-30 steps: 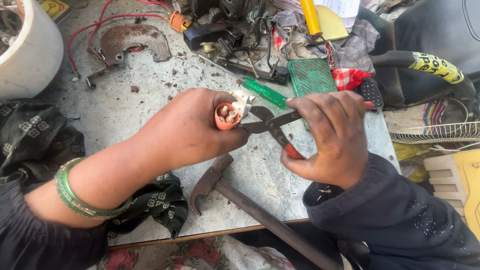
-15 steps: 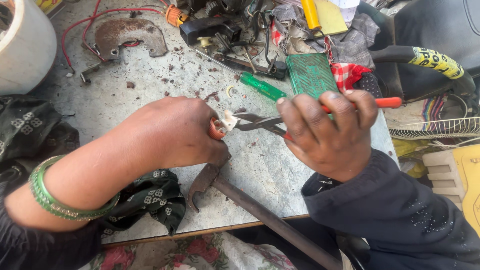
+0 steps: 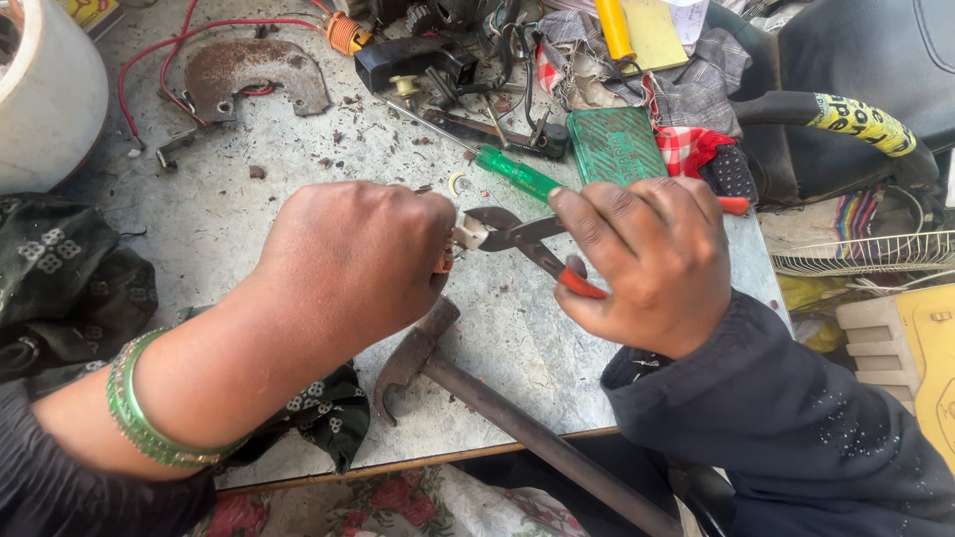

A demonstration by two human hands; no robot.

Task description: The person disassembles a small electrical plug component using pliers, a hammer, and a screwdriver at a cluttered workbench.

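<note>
My left hand [image 3: 353, 264] is closed around a small orange and white part [image 3: 460, 239], of which only the tip shows past my fingers. My right hand [image 3: 647, 264] grips red-handled pliers [image 3: 522, 237]; their dark jaws bite on the white end of that part. Both hands hover just above the grey worktop [image 3: 298, 169]. A rusty claw hammer [image 3: 438, 368] lies on the worktop right under my hands, its long handle running off the front edge. Green bangles [image 3: 149, 418] circle my left wrist.
A green-handled screwdriver [image 3: 512, 171] and a green flat case [image 3: 617, 147] lie just beyond the pliers. Further back are a rusty metal plate [image 3: 249, 75], red wire, a black part and checked cloth. A white bucket [image 3: 45, 94] stands far left, dark patterned cloth [image 3: 60, 288] at left.
Both hands have shifted slightly down and toward me with the part and pliers. My left hand has rolled over, hiding most of the orange part. The pliers stay clamped on it.
</note>
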